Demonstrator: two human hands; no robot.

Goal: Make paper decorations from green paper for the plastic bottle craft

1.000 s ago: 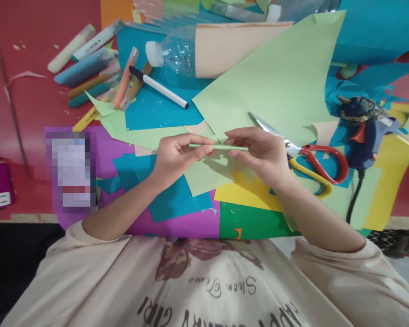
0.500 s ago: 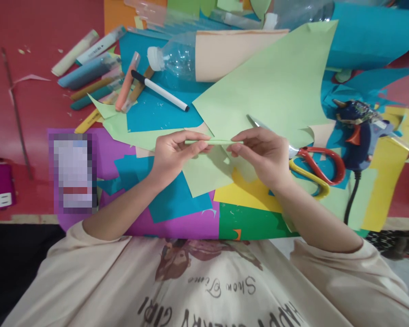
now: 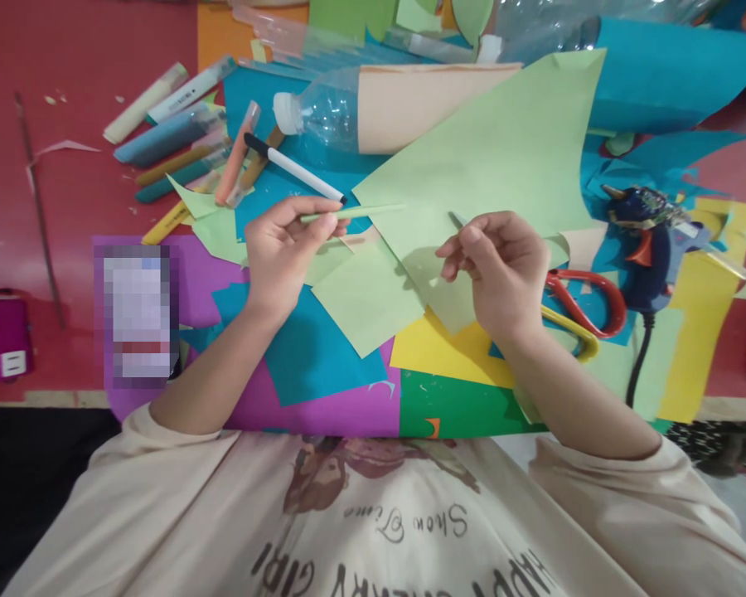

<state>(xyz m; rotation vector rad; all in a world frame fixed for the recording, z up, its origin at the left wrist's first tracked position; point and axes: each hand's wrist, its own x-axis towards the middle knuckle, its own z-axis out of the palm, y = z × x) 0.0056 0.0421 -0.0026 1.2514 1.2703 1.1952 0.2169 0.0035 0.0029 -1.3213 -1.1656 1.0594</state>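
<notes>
My left hand (image 3: 283,249) pinches one end of a thin rolled light-green paper stick (image 3: 366,211), which points right over the big light-green sheet (image 3: 497,157). My right hand (image 3: 503,265) is off the stick, hovering above the coloured papers with its fingers loosely curled and nothing in them. Red-and-yellow-handled scissors (image 3: 581,307) lie just right of that hand, their blades partly hidden behind it. A small light-green square of paper (image 3: 364,303) lies between my hands.
A blue hot glue gun (image 3: 650,240) with its cord lies at the right. Markers, a black-capped white pen (image 3: 295,168) and rolled paper sticks (image 3: 180,137) lie at the upper left near a clear plastic bottle (image 3: 323,112). Purple, teal, yellow and green sheets cover the red table (image 3: 68,207).
My right hand has let go of the green stick and drawn back to the right. My left hand has lifted the stick up and to the left.
</notes>
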